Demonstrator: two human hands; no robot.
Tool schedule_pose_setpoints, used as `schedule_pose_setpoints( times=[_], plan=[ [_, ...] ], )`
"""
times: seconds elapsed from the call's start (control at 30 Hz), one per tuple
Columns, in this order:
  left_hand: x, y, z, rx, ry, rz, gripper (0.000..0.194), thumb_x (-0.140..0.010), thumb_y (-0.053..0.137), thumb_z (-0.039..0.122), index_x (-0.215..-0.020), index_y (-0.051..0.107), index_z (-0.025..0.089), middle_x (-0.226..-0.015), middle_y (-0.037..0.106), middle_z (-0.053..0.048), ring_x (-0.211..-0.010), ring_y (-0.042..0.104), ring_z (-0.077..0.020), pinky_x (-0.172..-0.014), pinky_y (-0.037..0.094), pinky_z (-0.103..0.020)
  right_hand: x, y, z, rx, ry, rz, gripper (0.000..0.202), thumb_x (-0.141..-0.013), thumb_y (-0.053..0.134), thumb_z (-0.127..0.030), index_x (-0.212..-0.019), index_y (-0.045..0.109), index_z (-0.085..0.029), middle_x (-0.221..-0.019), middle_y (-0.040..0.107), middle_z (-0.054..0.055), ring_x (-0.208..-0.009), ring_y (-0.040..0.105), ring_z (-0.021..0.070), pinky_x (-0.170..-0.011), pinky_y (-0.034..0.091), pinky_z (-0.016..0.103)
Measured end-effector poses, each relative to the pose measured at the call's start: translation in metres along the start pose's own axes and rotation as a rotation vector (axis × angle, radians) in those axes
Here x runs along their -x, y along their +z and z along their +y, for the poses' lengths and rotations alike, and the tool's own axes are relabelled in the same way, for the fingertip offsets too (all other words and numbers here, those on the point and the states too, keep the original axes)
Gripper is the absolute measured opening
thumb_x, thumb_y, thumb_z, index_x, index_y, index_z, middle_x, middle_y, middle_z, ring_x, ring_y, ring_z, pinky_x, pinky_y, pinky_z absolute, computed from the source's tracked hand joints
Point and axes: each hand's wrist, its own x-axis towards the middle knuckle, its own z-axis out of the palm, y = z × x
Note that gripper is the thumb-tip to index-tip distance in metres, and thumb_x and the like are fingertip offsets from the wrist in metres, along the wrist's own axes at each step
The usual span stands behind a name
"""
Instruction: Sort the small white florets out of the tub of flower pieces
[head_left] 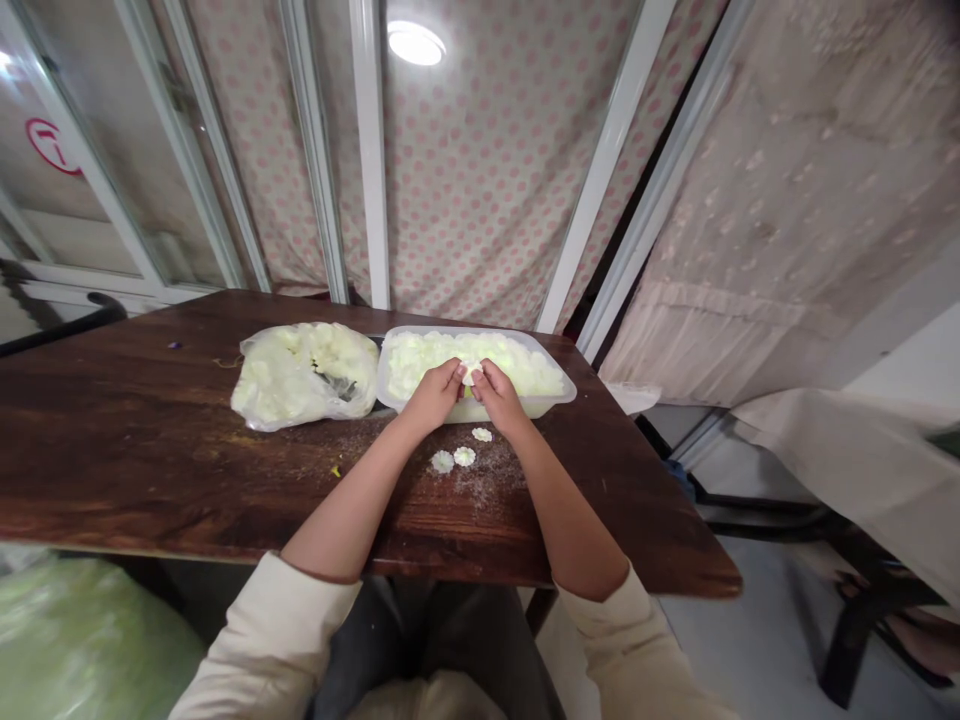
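Toward the far edge of the dark wooden table [187, 480], right of its middle, a translucent tub [546, 407] stands full of pale pieces, with its long side along that edge, probably so that both arms reach it evenly. Over its near rim the left hand [439, 392] and right hand [498, 394] meet, thumbs and fingers pinching one small white piece [471, 373] between them; the two-handed grip seems to suit something thin and frilled, and anything that drops would likely land in the tub. Just beside the tub's left end slumps a clear plastic bag [277, 378] of similar pale stuff, within easy reach. Three scalloped pieces [464, 456] lie apart from the tub, toward the near edge, among pale specks, perhaps simply fallen there.
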Motion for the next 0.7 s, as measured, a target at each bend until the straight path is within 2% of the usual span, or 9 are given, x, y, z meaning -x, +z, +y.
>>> schedule_pose_setpoints(
  times=[0.13,0.33,0.43,0.53,0.7],
  plan=[
    [0.000,-0.001,0.003,0.020,-0.007,-0.023,0.037,-0.090,0.030,0.043,-0.065,0.041,0.018,-0.058,0.045,0.002,-0.057,0.044,-0.0123,-0.060,0.035,-0.026,0.000,0.000,-0.002,0.059,0.029,0.012,0.033,-0.087,0.036,-0.048,-0.067,0.032,-0.022,-0.057,0.034,-0.006,-0.053,0.034,0.0094,-0.052,0.030,0.022],
    [0.000,0.000,0.004,-0.050,-0.042,0.023,0.037,-0.081,0.047,0.047,-0.061,0.037,0.018,-0.052,0.033,0.005,-0.051,0.035,-0.0101,-0.051,0.027,-0.024,-0.002,-0.001,-0.007,0.096,-0.019,0.014,0.031,-0.087,0.037,-0.043,-0.065,0.037,-0.021,-0.060,0.041,-0.003,-0.059,0.039,0.0118,-0.057,0.033,0.024],
    [-0.002,0.001,0.001,0.026,-0.042,0.028,0.030,-0.082,0.048,0.043,-0.068,0.046,0.017,-0.057,0.045,0.004,-0.056,0.045,-0.0112,-0.055,0.034,-0.024,-0.002,-0.001,-0.008,0.085,0.001,0.040,0.034,-0.086,0.036,-0.046,-0.064,0.039,-0.020,-0.060,0.042,-0.003,-0.059,0.039,0.0118,-0.057,0.033,0.025],
    [-0.004,0.001,-0.004,0.110,-0.044,0.050,0.024,-0.082,0.049,0.039,-0.081,0.055,0.016,-0.066,0.058,0.000,-0.063,0.053,-0.0131,-0.062,0.041,-0.025,-0.001,-0.001,-0.009,0.081,0.044,0.062,0.037,-0.086,0.036,-0.049,-0.062,0.037,-0.020,-0.056,0.037,-0.004,-0.054,0.035,0.0107,-0.055,0.030,0.024],
    [-0.005,0.002,-0.007,0.144,-0.065,0.069,0.024,-0.080,0.050,0.038,-0.077,0.057,0.015,-0.066,0.061,-0.002,-0.064,0.057,-0.0140,-0.063,0.044,-0.024,-0.003,-0.001,-0.006,0.129,0.042,0.061,0.035,-0.084,0.039,-0.047,-0.062,0.033,-0.021,-0.057,0.032,-0.005,-0.056,0.034,0.0102,-0.053,0.029,0.023]
  ],
)
